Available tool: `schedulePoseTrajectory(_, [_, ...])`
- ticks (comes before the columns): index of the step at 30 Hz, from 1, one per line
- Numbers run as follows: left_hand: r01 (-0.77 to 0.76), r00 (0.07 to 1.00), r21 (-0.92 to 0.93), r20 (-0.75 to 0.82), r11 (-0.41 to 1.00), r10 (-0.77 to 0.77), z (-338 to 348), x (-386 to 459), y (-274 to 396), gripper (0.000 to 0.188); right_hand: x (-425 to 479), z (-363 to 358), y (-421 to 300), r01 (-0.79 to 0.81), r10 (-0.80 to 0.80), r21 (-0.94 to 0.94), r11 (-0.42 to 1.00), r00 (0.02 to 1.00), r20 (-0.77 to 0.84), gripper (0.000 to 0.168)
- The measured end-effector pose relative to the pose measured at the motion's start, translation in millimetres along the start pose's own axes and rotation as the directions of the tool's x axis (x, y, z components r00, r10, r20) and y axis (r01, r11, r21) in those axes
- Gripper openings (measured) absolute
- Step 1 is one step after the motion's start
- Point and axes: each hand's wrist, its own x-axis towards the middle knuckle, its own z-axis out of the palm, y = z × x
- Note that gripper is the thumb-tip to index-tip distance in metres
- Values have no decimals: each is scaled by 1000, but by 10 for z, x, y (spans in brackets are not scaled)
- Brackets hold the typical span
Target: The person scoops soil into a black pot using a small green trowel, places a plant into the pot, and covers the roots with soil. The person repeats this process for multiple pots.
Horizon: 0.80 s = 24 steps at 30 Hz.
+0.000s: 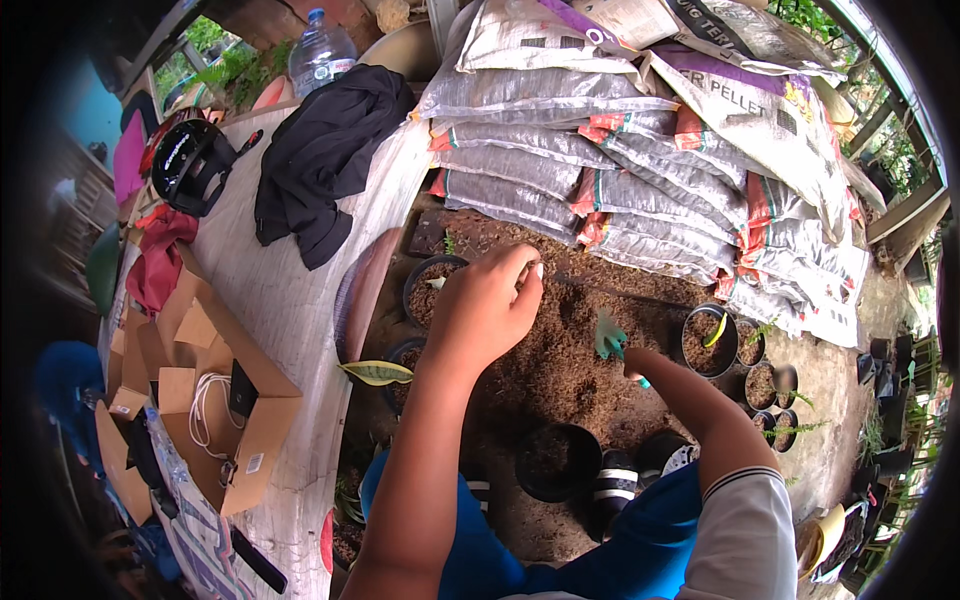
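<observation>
My right hand [637, 364] grips the handle of a teal hand trowel [610, 334], whose blade rests at the loose brown growing mix [566, 360] spread on the ground. Raised above the left part of this heap is my left hand [484, 304], fingers curled in and thumb close to them. Whether anything is inside that hand is hidden. A large black plastic pot [586, 466] with some mix in it stands near my feet. Partly behind my left arm are a black pot [409, 289] and a yellow-edged snake plant leaf [379, 372].
Stacked plastic sacks [510, 157] rise beyond the heap. To the right stand a black pot with a leaf cutting [715, 331] and several small pots [760, 384]. The left table [307, 330] bears a cardboard box [266, 431], black cloth [322, 150], helmet [191, 165] and phone [257, 560].
</observation>
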Motion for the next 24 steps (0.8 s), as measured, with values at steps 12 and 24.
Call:
schedulePoseTrajectory(12, [37, 999, -20, 36, 999, -37, -13, 18, 65, 18, -97, 186, -180, 275, -277, -80, 958, 961, -17, 60])
schedulePoseTrajectory(24, [-28, 999, 24, 30, 999, 27, -223, -269, 394, 20, -627, 17, -139, 171, -191, -116, 978, 962, -193, 26])
